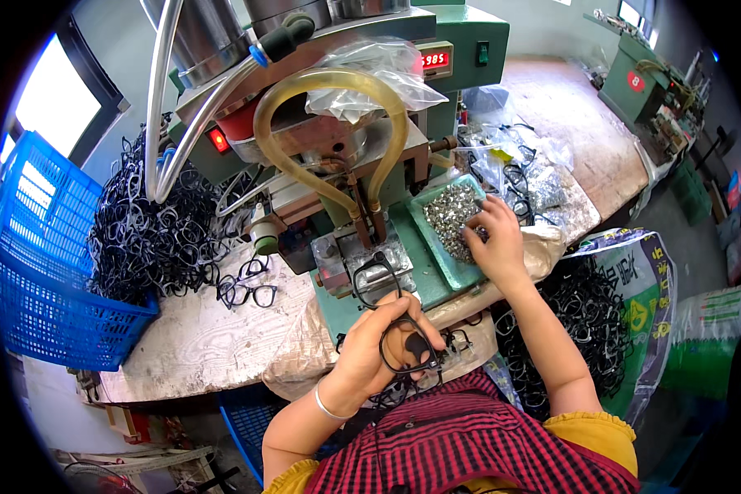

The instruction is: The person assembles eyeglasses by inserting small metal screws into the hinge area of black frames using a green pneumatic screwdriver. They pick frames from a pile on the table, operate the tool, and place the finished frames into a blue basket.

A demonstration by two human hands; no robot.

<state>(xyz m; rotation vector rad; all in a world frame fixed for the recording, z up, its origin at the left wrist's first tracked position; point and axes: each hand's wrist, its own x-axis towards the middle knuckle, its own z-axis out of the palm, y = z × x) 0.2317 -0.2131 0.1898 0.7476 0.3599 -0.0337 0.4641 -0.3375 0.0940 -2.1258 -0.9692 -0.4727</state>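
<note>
My left hand [379,350] is closed around a black eyeglass frame [387,317], in front of the green press machine [329,311]. One rim of the frame reaches up to the metal fixture [379,267], below the machine's two copper-coloured tips [370,226]. My right hand [496,243] is over a green tray [436,262] full of small shiny metal parts [453,212], its fingers bent at the right side of the heap. Whether a part is between those fingertips is too small to make out.
A tangled pile of black eyeglass frames [160,218] lies on the table's left, beside a blue plastic basket [66,280]. Two loose frames [251,292] lie nearer the machine. At right, an open sack [642,329] holds more frames. Clear plastic bags [543,177] lie behind the tray.
</note>
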